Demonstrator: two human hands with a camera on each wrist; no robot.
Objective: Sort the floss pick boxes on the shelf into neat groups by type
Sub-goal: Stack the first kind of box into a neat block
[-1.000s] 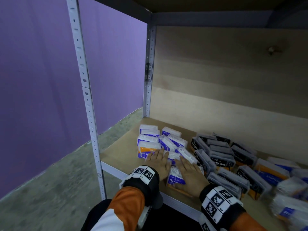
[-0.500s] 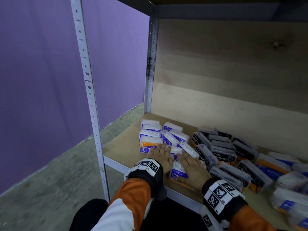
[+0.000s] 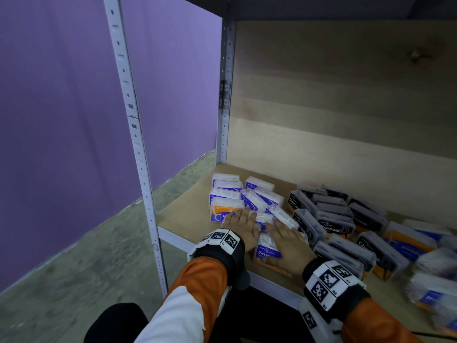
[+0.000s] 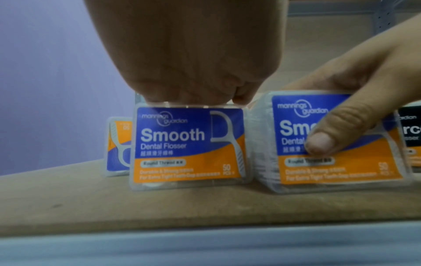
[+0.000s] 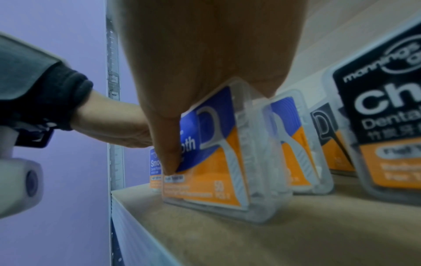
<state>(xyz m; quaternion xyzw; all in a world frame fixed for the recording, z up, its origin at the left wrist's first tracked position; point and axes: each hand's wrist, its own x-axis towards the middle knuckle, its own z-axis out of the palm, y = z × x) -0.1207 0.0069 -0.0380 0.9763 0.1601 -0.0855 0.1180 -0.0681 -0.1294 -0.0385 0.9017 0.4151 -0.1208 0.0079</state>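
Observation:
Several blue-and-orange Smooth floss boxes [image 3: 249, 199] stand clustered at the shelf's left end. My left hand [image 3: 243, 225] lies flat, fingers straight, on top of the front left Smooth box [image 4: 189, 144]. My right hand [image 3: 284, 237] lies over the neighbouring Smooth box [image 3: 268, 251], which leans a little. Its fingers stretch across the top, and its thumb [image 4: 330, 136] presses on the front label. Black Charcoal boxes [image 3: 329, 219] sit grouped just right of that hand.
More blue-and-orange boxes [image 3: 408, 240] and blurred ones lie at the far right. A metal post [image 3: 138, 149] and the shelf's front rail [image 3: 178, 240] border the bare board [image 3: 188, 214] on the left. The wooden back panel is behind, the purple wall to the left.
Both hands stay on the same two Smooth boxes. Only the head view has shifted a little.

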